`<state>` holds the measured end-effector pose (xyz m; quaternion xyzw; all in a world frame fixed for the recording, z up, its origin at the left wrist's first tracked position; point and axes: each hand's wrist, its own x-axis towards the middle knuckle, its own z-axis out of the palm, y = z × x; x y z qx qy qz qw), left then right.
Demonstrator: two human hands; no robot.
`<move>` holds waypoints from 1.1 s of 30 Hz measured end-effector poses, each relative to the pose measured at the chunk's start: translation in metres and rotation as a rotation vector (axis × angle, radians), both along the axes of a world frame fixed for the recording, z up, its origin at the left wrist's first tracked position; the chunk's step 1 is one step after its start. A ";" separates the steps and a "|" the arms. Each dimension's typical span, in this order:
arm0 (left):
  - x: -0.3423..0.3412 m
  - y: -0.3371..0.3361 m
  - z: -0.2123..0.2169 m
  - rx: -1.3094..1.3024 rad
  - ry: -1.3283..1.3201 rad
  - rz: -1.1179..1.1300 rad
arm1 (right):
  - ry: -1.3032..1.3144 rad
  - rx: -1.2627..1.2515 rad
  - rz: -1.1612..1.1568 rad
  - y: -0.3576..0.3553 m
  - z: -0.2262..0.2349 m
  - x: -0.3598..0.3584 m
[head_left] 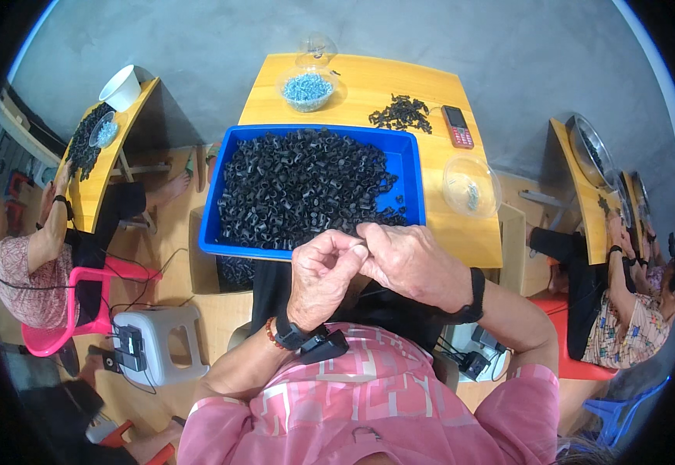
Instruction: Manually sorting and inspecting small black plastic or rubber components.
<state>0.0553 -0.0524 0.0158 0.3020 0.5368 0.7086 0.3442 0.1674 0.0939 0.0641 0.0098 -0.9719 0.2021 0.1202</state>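
Note:
My left hand [326,275] and my right hand [415,263] meet just over the near edge of a blue plastic tray [409,167]. Both are closed, thumbs and fingertips pinched together. Whatever lies between the fingertips is too small and too covered to make out. Inside the tray is a big heap of small black plastic clips [299,186], thinner toward its right end. Beyond the tray stands a clear plastic bowl of silvery-blue screws [306,87]. Right of the tray sits a clear shallow bowl [486,184] with a few screws at its bottom.
On the yellow table [430,81] lie a small pile of black parts [402,113] and a red phone [458,128]. A cardboard box [198,263] is under the tray's left side. People work at tables on both sides. A grey stool [163,341] with cables stands at left.

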 end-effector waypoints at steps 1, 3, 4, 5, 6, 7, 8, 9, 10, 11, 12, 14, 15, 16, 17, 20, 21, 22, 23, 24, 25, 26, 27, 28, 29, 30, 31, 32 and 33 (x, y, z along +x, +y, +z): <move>-0.001 0.000 -0.002 0.040 -0.042 0.000 | 0.059 -0.017 -0.007 -0.001 -0.001 -0.002; -0.003 0.000 -0.008 0.080 -0.082 0.005 | 0.118 -0.034 -0.009 -0.002 -0.001 -0.006; -0.003 0.000 -0.014 0.084 -0.121 -0.007 | 0.124 -0.020 -0.004 -0.002 0.000 -0.007; -0.003 0.000 -0.016 0.087 -0.160 -0.017 | 0.129 -0.007 0.001 -0.002 0.000 -0.008; -0.003 0.000 -0.015 0.086 -0.160 -0.014 | 0.129 -0.007 0.004 -0.002 0.001 -0.009; -0.001 0.000 -0.013 0.110 -0.231 -0.016 | 0.114 -0.047 -0.015 -0.001 0.001 -0.009; 0.000 0.001 -0.010 0.135 -0.302 -0.021 | 0.099 -0.086 -0.036 0.000 0.002 -0.009; 0.000 0.001 -0.008 0.135 -0.303 -0.021 | 0.098 -0.086 -0.036 0.000 0.002 -0.008; 0.000 0.000 -0.006 0.154 -0.370 -0.044 | 0.102 -0.081 -0.032 0.001 0.003 -0.007; 0.000 0.000 -0.005 0.174 -0.436 -0.065 | 0.106 -0.077 -0.027 0.001 0.004 -0.007; 0.000 0.000 -0.005 0.174 -0.437 -0.064 | 0.105 -0.077 -0.025 0.001 0.004 -0.007; -0.001 0.000 -0.009 0.183 -0.462 -0.082 | 0.135 0.016 0.000 0.000 0.004 -0.007; -0.001 0.000 -0.011 0.183 -0.462 -0.081 | 0.134 0.015 0.001 0.000 0.003 -0.007; -0.001 0.001 -0.014 0.180 -0.461 -0.070 | 0.113 0.045 0.008 0.001 0.003 -0.008; 0.000 0.001 -0.016 0.176 -0.461 -0.062 | 0.092 0.075 0.013 0.002 0.003 -0.008; 0.000 0.001 -0.020 0.157 -0.417 -0.060 | 0.066 0.067 0.053 0.004 0.005 -0.011; 0.001 0.000 -0.020 0.155 -0.416 -0.057 | 0.067 0.065 0.056 0.003 0.004 -0.011; 0.002 0.000 -0.019 0.184 -0.424 -0.044 | 0.082 0.061 0.039 0.001 0.001 -0.011; 0.004 0.000 -0.019 0.212 -0.432 -0.030 | 0.096 0.058 0.023 -0.001 -0.001 -0.011; 0.005 -0.001 -0.018 0.212 -0.432 -0.026 | 0.096 0.056 0.027 -0.003 -0.003 -0.011; 0.006 -0.002 -0.017 0.197 -0.441 -0.032 | 0.096 0.039 0.013 -0.004 -0.005 -0.011; 0.007 -0.004 -0.017 0.180 -0.451 -0.034 | 0.095 0.018 0.003 -0.006 -0.007 -0.011; 0.008 -0.006 -0.019 0.178 -0.451 -0.026 | 0.094 0.014 0.010 -0.007 -0.008 -0.011; 0.009 -0.007 -0.023 0.174 -0.443 -0.007 | 0.088 -0.010 0.012 -0.009 -0.008 -0.011; 0.009 -0.006 -0.024 0.173 -0.434 0.006 | 0.082 -0.029 0.009 -0.009 -0.007 -0.011; 0.009 -0.007 -0.023 0.171 -0.413 -0.008 | 0.083 -0.029 0.012 -0.009 -0.007 -0.010; 0.008 -0.007 -0.021 0.172 -0.412 -0.006 | 0.069 -0.071 -0.005 -0.010 -0.006 -0.009; 0.007 -0.007 -0.019 0.172 -0.406 -0.031 | 0.056 -0.113 -0.022 -0.009 -0.006 -0.008; 0.006 -0.007 -0.018 0.172 -0.400 -0.057 | 0.058 -0.112 -0.020 -0.008 -0.005 -0.008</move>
